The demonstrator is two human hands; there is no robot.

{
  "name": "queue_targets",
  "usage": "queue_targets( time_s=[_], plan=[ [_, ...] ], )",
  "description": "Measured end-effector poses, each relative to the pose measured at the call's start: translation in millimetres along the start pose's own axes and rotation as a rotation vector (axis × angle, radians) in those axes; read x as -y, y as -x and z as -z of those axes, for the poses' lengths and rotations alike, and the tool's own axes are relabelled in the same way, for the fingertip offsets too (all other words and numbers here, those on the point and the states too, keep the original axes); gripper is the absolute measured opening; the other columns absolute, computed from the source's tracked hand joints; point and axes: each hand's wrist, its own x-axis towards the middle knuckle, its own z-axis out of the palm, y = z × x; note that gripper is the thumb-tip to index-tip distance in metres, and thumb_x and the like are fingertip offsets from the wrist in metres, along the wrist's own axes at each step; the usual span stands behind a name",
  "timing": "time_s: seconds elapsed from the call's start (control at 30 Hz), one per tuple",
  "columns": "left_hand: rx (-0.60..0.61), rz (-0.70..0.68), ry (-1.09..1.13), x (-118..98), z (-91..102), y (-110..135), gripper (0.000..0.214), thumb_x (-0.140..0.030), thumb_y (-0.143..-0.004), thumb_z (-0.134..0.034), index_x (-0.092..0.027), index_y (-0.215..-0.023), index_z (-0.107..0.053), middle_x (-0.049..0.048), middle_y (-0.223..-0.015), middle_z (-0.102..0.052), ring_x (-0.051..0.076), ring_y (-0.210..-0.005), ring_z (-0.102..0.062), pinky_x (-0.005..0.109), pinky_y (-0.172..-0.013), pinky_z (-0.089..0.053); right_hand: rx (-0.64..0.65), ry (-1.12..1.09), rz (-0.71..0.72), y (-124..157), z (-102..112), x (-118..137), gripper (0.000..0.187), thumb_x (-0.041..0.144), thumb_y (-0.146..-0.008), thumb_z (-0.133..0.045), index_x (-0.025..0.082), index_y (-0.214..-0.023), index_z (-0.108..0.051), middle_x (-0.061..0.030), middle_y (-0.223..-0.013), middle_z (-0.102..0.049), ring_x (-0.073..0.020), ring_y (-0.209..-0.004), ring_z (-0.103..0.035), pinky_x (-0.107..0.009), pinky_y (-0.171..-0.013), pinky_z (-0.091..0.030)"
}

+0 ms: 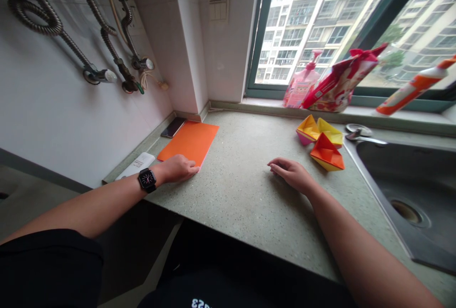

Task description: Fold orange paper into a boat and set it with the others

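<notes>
A stack of orange paper (190, 141) lies flat at the left of the counter, with a pinkish edge showing beneath its near right corner. My left hand (178, 167) has its fingers closed at that corner; the thumb is hidden. On the wrist is a black watch. Nothing is in my right hand (290, 172), which rests on the counter with loosely bent, slightly parted fingers. Beyond it, at the right, stand three folded paper boats: a red and yellow one (327, 154), an orange and pink one (308, 130) and a yellow one (330, 133).
A dark phone (173, 127) and a white object with printing (137, 163) lie along the left wall. The sink (420, 170) is at the right. On the window sill are a pink pump bottle (302, 87), a red pouch (342, 85) and a leaning orange-white bottle (409, 92).
</notes>
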Motion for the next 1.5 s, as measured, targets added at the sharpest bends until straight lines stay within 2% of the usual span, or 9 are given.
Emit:
queue_targets(
  time_s=[0.2, 0.3, 0.37, 0.47, 0.57, 0.9, 0.97, 1.27, 1.5],
  plan=[
    [0.003, 0.006, -0.003, -6.7, -1.4, -1.5, 0.032, -0.016, -0.11, -0.045, -0.019, -0.085, -0.066, 0.0033, -0.071, -0.06, 0.015, -0.054, -0.04, 0.033, -0.056, -0.03, -0.003, 0.033, 0.013, -0.1, 0.7, -0.1, 0.041, 0.066, -0.089, -0.065, 0.027, -0.092, -0.079, -0.0051, -0.082, -0.081, -0.0265, -0.078, -0.075, -0.038, -0.074, -0.057],
    [-0.015, 0.012, 0.0, -7.8, -3.7, -0.7, 0.033, -0.015, -0.11, -0.044, -0.019, -0.085, -0.066, 0.0032, -0.07, -0.061, 0.015, -0.054, -0.042, 0.032, -0.056, -0.032, -0.008, 0.036, 0.02, -0.1, 0.1, -0.6, 0.041, 0.067, -0.089, -0.065, 0.028, -0.092, -0.078, -0.0054, -0.083, -0.082, -0.0273, -0.079, -0.075, -0.039, -0.075, -0.058],
    [-0.024, 0.016, -0.006, -7.1, -5.2, 0.8, 0.03, -0.015, -0.11, -0.044, -0.019, -0.097, -0.07, 0.0028, -0.073, -0.062, 0.015, -0.055, -0.043, 0.031, -0.056, -0.034, -0.009, 0.038, 0.018, 0.0, -0.3, -0.7, 0.042, 0.068, -0.089, -0.065, 0.028, -0.092, -0.078, -0.0057, -0.083, -0.082, -0.0277, -0.08, -0.075, -0.04, -0.076, -0.058],
    [-0.035, 0.02, -0.014, -4.9, -7.2, 3.5, 0.03, -0.018, -0.109, -0.046, -0.021, -0.126, -0.071, 0.0023, -0.078, -0.066, 0.015, -0.056, -0.047, 0.03, -0.056, -0.036, -0.01, 0.041, 0.015, 0.2, -0.3, -0.5, 0.042, 0.067, -0.089, -0.065, 0.027, -0.093, -0.078, -0.0058, -0.084, -0.082, -0.0278, -0.08, -0.076, -0.04, -0.076, -0.058],
    [-0.038, 0.018, -0.024, -2.7, -9.5, 5.2, 0.036, -0.015, -0.106, -0.049, -0.024, -0.135, -0.068, 0.0014, -0.079, -0.066, 0.015, -0.055, -0.047, 0.029, -0.056, -0.035, -0.003, 0.041, 0.015, 0.3, 0.0, -0.4, 0.041, 0.065, -0.09, -0.064, 0.027, -0.092, -0.078, -0.0058, -0.083, -0.081, -0.0277, -0.081, -0.075, -0.04, -0.077, -0.057],
    [-0.081, 0.052, -0.008, -2.0, -11.0, 4.4, 0.028, -0.023, -0.111, -0.049, -0.022, -0.13, -0.068, 0.0005, -0.076, -0.064, 0.015, -0.056, -0.051, 0.028, -0.057, -0.039, -0.007, 0.056, 0.031, 0.0, -0.3, -1.1, 0.037, 0.062, -0.09, -0.063, 0.028, -0.091, -0.078, -0.0048, -0.083, -0.082, -0.0271, -0.081, -0.075, -0.039, -0.077, -0.057],
    [-0.077, 0.049, -0.012, -2.2, -9.7, 4.7, 0.025, -0.024, -0.111, -0.049, -0.023, -0.124, -0.07, 0.0008, -0.078, -0.066, 0.015, -0.056, -0.05, 0.029, -0.057, -0.038, -0.004, 0.059, 0.031, -0.2, -0.3, -1.0, 0.036, 0.061, -0.09, -0.064, 0.028, -0.09, -0.078, -0.0046, -0.083, -0.081, -0.0269, -0.081, -0.075, -0.038, -0.076, -0.057],
    [-0.055, 0.004, -0.016, -0.2, -10.6, 2.8, 0.026, -0.019, -0.11, -0.047, -0.023, -0.114, -0.073, 0.0014, -0.083, -0.066, 0.014, -0.055, -0.048, 0.031, -0.054, -0.034, -0.009, 0.063, 0.034, -0.1, -0.5, -1.1, 0.035, 0.061, -0.09, -0.064, 0.028, -0.091, -0.078, -0.0053, -0.085, -0.081, -0.0279, -0.082, -0.074, -0.039, -0.075, -0.056],
    [-0.08, 0.013, 0.038, 1.6, -9.9, 3.0, 0.024, -0.037, -0.112, -0.051, -0.021, -0.113, -0.07, 0.0021, -0.083, -0.066, 0.014, -0.058, -0.051, 0.029, -0.055, -0.037, -0.012, 0.078, 0.026, -0.1, -1.0, -1.8, 0.037, 0.062, -0.091, -0.064, 0.028, -0.091, -0.079, -0.0059, -0.086, -0.081, -0.0276, -0.081, -0.073, -0.039, -0.074, -0.056]
  ],
)
